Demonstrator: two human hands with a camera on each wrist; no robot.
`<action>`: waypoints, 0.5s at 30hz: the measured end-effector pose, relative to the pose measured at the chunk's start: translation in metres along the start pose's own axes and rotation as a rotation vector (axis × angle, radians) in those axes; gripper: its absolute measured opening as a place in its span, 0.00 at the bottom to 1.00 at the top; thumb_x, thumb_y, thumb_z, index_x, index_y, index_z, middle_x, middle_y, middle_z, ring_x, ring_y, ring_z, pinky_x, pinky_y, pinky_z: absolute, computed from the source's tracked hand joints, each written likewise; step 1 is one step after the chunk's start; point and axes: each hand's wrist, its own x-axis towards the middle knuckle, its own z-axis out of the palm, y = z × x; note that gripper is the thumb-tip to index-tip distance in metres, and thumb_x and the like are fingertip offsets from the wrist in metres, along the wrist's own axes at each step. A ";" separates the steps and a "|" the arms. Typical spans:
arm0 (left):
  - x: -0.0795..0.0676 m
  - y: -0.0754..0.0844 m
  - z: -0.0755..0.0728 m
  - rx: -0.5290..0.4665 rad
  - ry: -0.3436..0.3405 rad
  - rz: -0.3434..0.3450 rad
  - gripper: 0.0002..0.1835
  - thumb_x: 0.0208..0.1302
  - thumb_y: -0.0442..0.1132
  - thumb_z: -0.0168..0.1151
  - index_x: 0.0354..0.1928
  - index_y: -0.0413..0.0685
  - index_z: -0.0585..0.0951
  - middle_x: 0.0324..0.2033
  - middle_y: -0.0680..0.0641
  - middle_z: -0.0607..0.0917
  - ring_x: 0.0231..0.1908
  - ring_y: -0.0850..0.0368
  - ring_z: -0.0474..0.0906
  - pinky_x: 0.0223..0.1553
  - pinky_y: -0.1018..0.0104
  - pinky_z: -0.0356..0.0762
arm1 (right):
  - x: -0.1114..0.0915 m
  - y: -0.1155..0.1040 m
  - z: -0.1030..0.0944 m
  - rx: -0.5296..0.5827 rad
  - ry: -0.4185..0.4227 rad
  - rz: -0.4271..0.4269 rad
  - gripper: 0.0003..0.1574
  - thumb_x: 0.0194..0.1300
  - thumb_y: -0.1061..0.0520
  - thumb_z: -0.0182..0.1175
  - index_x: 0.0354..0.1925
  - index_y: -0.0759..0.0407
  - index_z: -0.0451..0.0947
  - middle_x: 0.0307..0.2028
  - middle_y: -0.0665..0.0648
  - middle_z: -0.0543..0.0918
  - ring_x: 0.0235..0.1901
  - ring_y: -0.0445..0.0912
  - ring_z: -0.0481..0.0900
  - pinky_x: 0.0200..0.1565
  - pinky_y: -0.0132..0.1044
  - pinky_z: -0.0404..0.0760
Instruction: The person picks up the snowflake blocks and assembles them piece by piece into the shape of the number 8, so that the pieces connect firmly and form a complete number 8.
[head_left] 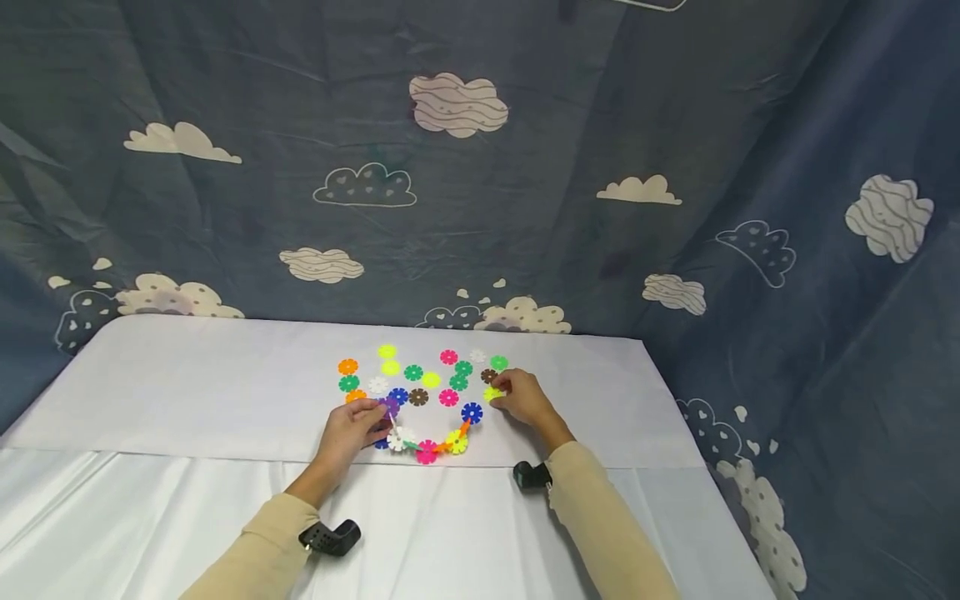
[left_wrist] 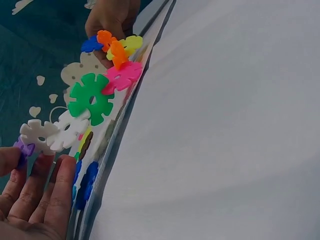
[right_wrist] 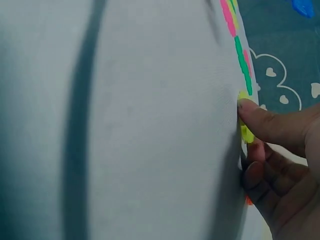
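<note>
My left hand (head_left: 351, 435) pinches a purple notched plastic disc (left_wrist: 23, 149) between thumb and fingers. From that disc hangs a curved chain of interlocking flower-shaped discs, including a white disc (left_wrist: 68, 131), a green disc (left_wrist: 86, 102), a pink disc (head_left: 427, 452) and a yellow disc (head_left: 457, 442). A blue disc (head_left: 472, 412) forms its far end. On the right, my right hand (head_left: 527, 400) pinches a loose yellow disc (right_wrist: 246, 131) at the table surface, thumb on the near side. A brown disc (head_left: 489, 376) lies just beyond these fingers.
Several loose discs lie scattered on the white-covered table (head_left: 187, 383), among them an orange disc (head_left: 348, 367), a green disc (head_left: 413, 372) and a pink disc (head_left: 448, 397). Behind the table hangs a dark blue curtain (head_left: 525, 208) printed with clouds.
</note>
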 end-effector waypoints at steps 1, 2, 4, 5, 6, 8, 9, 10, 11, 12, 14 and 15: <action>0.000 0.000 0.000 -0.003 0.001 0.000 0.14 0.70 0.31 0.54 0.52 0.26 0.72 0.41 0.40 0.83 0.36 0.58 0.82 0.43 0.63 0.83 | 0.000 0.000 0.000 0.008 0.005 -0.005 0.17 0.53 0.64 0.72 0.43 0.61 0.80 0.37 0.56 0.79 0.38 0.49 0.73 0.46 0.41 0.77; 0.000 0.001 0.001 -0.006 0.000 -0.001 0.14 0.70 0.31 0.54 0.52 0.26 0.72 0.41 0.40 0.83 0.36 0.58 0.82 0.43 0.63 0.83 | 0.001 0.001 -0.001 0.021 0.010 -0.011 0.17 0.53 0.65 0.72 0.42 0.61 0.80 0.35 0.55 0.78 0.37 0.48 0.73 0.44 0.40 0.77; 0.000 0.001 0.001 -0.005 0.001 -0.001 0.14 0.70 0.31 0.54 0.52 0.26 0.72 0.40 0.40 0.84 0.36 0.58 0.82 0.43 0.63 0.83 | 0.001 0.001 -0.001 0.059 0.017 -0.018 0.17 0.51 0.66 0.72 0.40 0.60 0.79 0.33 0.55 0.77 0.35 0.47 0.72 0.39 0.37 0.76; 0.000 0.001 0.001 -0.007 -0.001 0.001 0.14 0.70 0.31 0.54 0.51 0.26 0.72 0.40 0.40 0.84 0.36 0.57 0.83 0.43 0.62 0.83 | 0.002 0.001 -0.001 0.085 0.021 -0.019 0.16 0.51 0.67 0.72 0.39 0.60 0.78 0.32 0.54 0.77 0.33 0.47 0.72 0.37 0.35 0.76; -0.001 0.001 0.001 -0.009 -0.001 0.001 0.14 0.70 0.31 0.54 0.51 0.26 0.72 0.40 0.40 0.84 0.36 0.57 0.83 0.43 0.62 0.83 | 0.002 0.001 -0.001 0.117 0.020 -0.023 0.16 0.52 0.68 0.71 0.39 0.60 0.78 0.31 0.54 0.77 0.32 0.46 0.73 0.35 0.34 0.77; -0.001 0.001 0.001 -0.011 -0.003 0.008 0.14 0.70 0.31 0.55 0.51 0.26 0.73 0.40 0.40 0.85 0.37 0.56 0.83 0.43 0.61 0.83 | 0.001 0.000 0.000 0.209 0.016 -0.035 0.13 0.54 0.69 0.70 0.39 0.61 0.79 0.31 0.55 0.78 0.29 0.45 0.75 0.31 0.33 0.79; -0.001 0.001 0.001 -0.010 -0.005 0.014 0.14 0.69 0.31 0.55 0.50 0.26 0.73 0.39 0.40 0.85 0.36 0.56 0.83 0.43 0.61 0.83 | 0.002 -0.002 0.001 0.254 0.014 -0.051 0.12 0.55 0.69 0.69 0.38 0.62 0.80 0.30 0.55 0.79 0.27 0.45 0.75 0.29 0.33 0.79; -0.001 0.001 0.001 -0.012 -0.006 0.018 0.14 0.69 0.31 0.56 0.50 0.25 0.73 0.39 0.40 0.85 0.36 0.56 0.83 0.43 0.62 0.83 | 0.001 -0.005 0.000 0.296 0.008 -0.075 0.11 0.55 0.69 0.68 0.39 0.64 0.81 0.30 0.56 0.80 0.25 0.44 0.76 0.28 0.33 0.80; -0.001 0.001 0.001 -0.011 -0.008 0.024 0.14 0.69 0.31 0.56 0.50 0.25 0.73 0.38 0.40 0.86 0.35 0.55 0.84 0.43 0.62 0.83 | 0.001 -0.008 -0.001 0.330 0.000 -0.106 0.10 0.56 0.69 0.67 0.39 0.65 0.81 0.31 0.56 0.81 0.25 0.44 0.77 0.28 0.34 0.81; 0.000 0.001 0.001 -0.010 -0.009 0.027 0.13 0.69 0.31 0.56 0.49 0.25 0.74 0.38 0.40 0.86 0.35 0.55 0.84 0.43 0.62 0.83 | 0.000 -0.013 -0.002 0.359 -0.013 -0.132 0.10 0.57 0.69 0.67 0.39 0.65 0.81 0.31 0.57 0.82 0.24 0.45 0.78 0.29 0.35 0.82; 0.001 0.002 0.002 -0.003 -0.006 0.030 0.13 0.69 0.31 0.56 0.49 0.26 0.74 0.37 0.40 0.86 0.34 0.56 0.84 0.42 0.63 0.83 | -0.001 -0.026 -0.005 0.387 -0.044 -0.191 0.08 0.58 0.69 0.66 0.39 0.66 0.82 0.31 0.58 0.83 0.25 0.48 0.79 0.31 0.38 0.83; 0.001 0.002 0.002 0.005 -0.002 0.028 0.12 0.69 0.31 0.56 0.48 0.26 0.74 0.37 0.40 0.86 0.34 0.56 0.84 0.42 0.63 0.83 | -0.001 -0.033 -0.006 0.381 -0.060 -0.224 0.07 0.58 0.69 0.66 0.38 0.66 0.82 0.31 0.58 0.83 0.26 0.50 0.80 0.33 0.39 0.84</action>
